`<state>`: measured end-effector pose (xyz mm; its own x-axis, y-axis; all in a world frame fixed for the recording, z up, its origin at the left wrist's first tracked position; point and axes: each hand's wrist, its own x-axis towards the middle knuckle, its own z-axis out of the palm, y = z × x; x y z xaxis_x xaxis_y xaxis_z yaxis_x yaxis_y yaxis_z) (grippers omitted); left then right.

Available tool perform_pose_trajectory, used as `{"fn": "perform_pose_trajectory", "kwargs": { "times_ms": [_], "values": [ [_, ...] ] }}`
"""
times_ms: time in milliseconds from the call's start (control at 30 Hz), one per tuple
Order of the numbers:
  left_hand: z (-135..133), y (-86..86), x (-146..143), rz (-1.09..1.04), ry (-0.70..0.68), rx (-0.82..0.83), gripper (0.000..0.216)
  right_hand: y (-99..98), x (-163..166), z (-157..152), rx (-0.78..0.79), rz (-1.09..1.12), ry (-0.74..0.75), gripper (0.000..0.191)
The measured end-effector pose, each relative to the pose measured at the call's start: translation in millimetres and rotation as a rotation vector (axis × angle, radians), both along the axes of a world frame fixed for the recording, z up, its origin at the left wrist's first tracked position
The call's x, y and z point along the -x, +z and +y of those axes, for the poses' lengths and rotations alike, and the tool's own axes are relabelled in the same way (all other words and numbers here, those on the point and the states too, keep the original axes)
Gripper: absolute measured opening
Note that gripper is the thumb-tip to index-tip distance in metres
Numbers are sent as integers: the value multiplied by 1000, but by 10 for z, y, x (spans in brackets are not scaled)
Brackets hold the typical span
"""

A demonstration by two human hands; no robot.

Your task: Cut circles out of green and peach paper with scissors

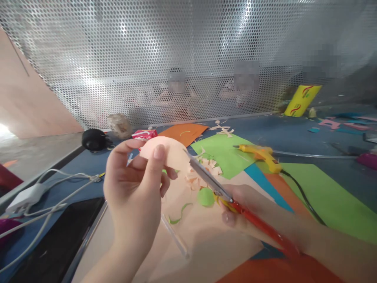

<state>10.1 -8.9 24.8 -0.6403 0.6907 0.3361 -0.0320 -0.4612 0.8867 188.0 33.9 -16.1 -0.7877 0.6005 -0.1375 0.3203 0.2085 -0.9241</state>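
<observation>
Between the thumb and fingers of my left hand (pixel 135 177) is a peach paper piece (pixel 172 151) with a rounded upper edge. My right hand (pixel 247 204) grips scissors (pixel 210 177) with red and yellow handles. Their blades point up and left, the tips at the paper's right edge. Whether the blades are parted there is hard to make out. Below the blades lies a small green paper disc (pixel 206 197), beside a heap of peach paper scraps (pixel 198 179). A curled green strip (pixel 180 214) and a clear glue stick (pixel 175 237) rest on the large peach sheet (pixel 203 251).
A yellow glue gun (pixel 262 153) with a black cord lies on green paper (pixel 224 151). At left are a dark tablet-like slab (pixel 63 243), a white charger (pixel 26 198) and cables. A perforated metal screen (pixel 188 47) bounds the table's back; people are visible through it.
</observation>
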Motion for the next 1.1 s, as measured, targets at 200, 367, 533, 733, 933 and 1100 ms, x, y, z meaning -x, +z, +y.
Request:
{"fn": "perform_pose_trajectory", "kwargs": {
  "times_ms": [200, 367, 533, 733, 933, 1100],
  "values": [
    [-21, 6, -1, 27, 46, -33, 14, -71, -30, 2, -20, -26, 36, 29],
    [-17, -56, -3, 171, -173, -88, 49, -36, -27, 13, -10, 28, -1, 41],
    [-14, -63, -17, 191, -177, -74, 53, 12, 14, 18, 20, 120, -13, 50],
    [-17, -46, -28, 182, -154, -72, 29, 59, 19, -6, 62, 94, -9, 48],
    [-43, -15, -98, 188, -73, -99, 11, 13, 11, -5, 39, 79, -33, 45],
    [-56, -7, -71, 200, -121, -101, 11, 3, 4, 13, -1, 66, 0, 37]
  ]
}}
